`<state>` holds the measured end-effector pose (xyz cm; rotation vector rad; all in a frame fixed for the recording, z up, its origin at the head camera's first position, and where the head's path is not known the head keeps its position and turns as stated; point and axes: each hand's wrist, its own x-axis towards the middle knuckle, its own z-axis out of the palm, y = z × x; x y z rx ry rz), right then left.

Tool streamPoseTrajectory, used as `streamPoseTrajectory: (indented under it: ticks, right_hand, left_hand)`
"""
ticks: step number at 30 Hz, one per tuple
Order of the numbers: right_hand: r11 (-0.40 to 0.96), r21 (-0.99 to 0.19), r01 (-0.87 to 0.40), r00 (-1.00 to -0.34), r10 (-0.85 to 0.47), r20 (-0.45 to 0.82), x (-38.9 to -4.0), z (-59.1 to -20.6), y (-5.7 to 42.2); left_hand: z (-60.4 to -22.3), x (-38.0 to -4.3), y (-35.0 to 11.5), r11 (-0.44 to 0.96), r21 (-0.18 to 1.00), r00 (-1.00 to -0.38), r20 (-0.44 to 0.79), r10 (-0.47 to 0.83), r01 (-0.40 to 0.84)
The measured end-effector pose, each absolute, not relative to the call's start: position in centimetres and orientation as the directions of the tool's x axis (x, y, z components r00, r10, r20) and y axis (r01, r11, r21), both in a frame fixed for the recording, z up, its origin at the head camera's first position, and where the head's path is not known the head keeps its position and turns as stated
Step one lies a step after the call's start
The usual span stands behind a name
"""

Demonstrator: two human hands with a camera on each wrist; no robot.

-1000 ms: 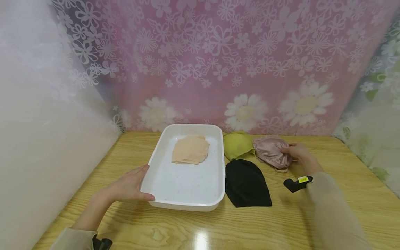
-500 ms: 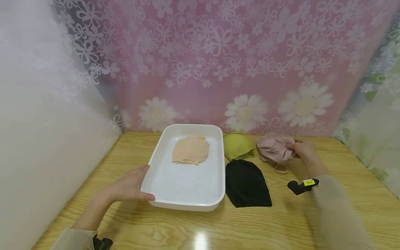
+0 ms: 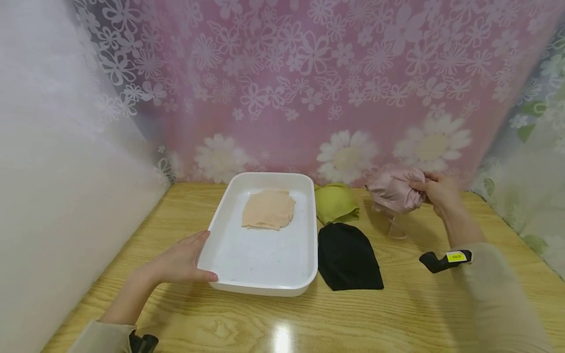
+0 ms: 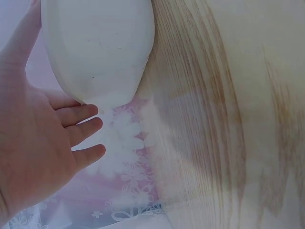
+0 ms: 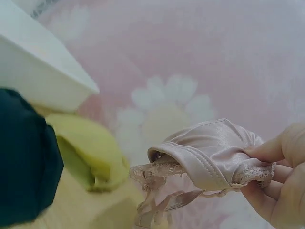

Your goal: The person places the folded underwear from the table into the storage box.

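My right hand (image 3: 445,196) pinches a pink satin bra (image 3: 393,189) by its right end, thumb on top and fingers beneath. The bra is folded cup-shaped and held above the table, its strap dangling below; lace trim (image 5: 162,169) shows in the right wrist view. At the left front corner of a white tray (image 3: 265,260), my left hand (image 3: 176,262) rests with thumb on the front rim and loosely extended fingers along the side wall. Folded beige fabric (image 3: 268,210) lies toward the back of the tray.
Right of the tray lies a yellow-green folded bra (image 3: 336,203), with a black folded fabric piece (image 3: 349,257) in front of it. The wooden table (image 3: 229,321) backs onto a pink floral curtain (image 3: 282,98); a pale wall (image 3: 66,171) stands left.
My right hand has lifted the pink bra off the table, moving it up and slightly right. The left hand stays at the tray.
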<state>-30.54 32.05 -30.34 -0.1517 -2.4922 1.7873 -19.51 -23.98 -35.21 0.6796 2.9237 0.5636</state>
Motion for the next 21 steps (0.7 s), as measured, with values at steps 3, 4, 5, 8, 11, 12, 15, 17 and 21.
streamPoseTrajectory:
  ticks: [3,4,5,8,11,12,15,17,21]
  right_hand:
    - [0.324,-0.946,-0.003,-0.995,0.092,0.035,-30.1,-29.0,31.1]
    - [0.335,-0.942,-0.019,-0.995,0.085,0.050,-29.9,-28.6,30.7]
    - [0.344,-0.938,-0.033,-0.995,0.079,0.064,-29.8,-28.1,30.3]
    - [0.355,-0.931,-0.080,-0.991,0.070,0.112,-29.4,-26.7,29.0]
    - [0.319,-0.942,-0.104,-0.991,0.051,0.126,-29.1,-25.4,27.7]
    - [0.295,-0.949,-0.113,-0.991,0.039,0.130,-29.0,-25.0,27.3]
    - [0.220,-0.965,-0.140,-0.990,-0.006,0.142,-28.6,-23.9,26.1]
    - [0.160,-0.974,-0.162,-0.987,-0.038,0.158,-28.3,-23.2,25.2]
    - [0.018,-0.978,-0.208,-0.974,-0.097,0.206,-27.7,-21.9,23.3]
  left_hand:
    - [-35.1,-19.5,-23.9,0.834,0.370,-0.897,0.000,0.442,0.411]
    - [-35.2,-19.5,-24.0,0.834,0.368,-0.897,0.001,0.442,0.411]
    - [-35.2,-19.5,-24.0,0.835,0.367,-0.897,0.000,0.441,0.411]
    - [-35.1,-19.5,-24.0,0.838,0.365,-0.899,-0.005,0.437,0.405]
    - [-35.1,-19.5,-23.9,0.843,0.363,-0.902,-0.015,0.431,0.397]
    - [-35.1,-19.5,-23.9,0.844,0.364,-0.903,-0.017,0.429,0.394]
    - [-35.2,-19.5,-23.9,0.844,0.365,-0.903,-0.018,0.429,0.394]
    - [-35.2,-19.5,-24.0,0.842,0.368,-0.902,-0.015,0.430,0.395]
    - [-35.4,-19.6,-24.0,0.840,0.369,-0.901,-0.011,0.433,0.399]
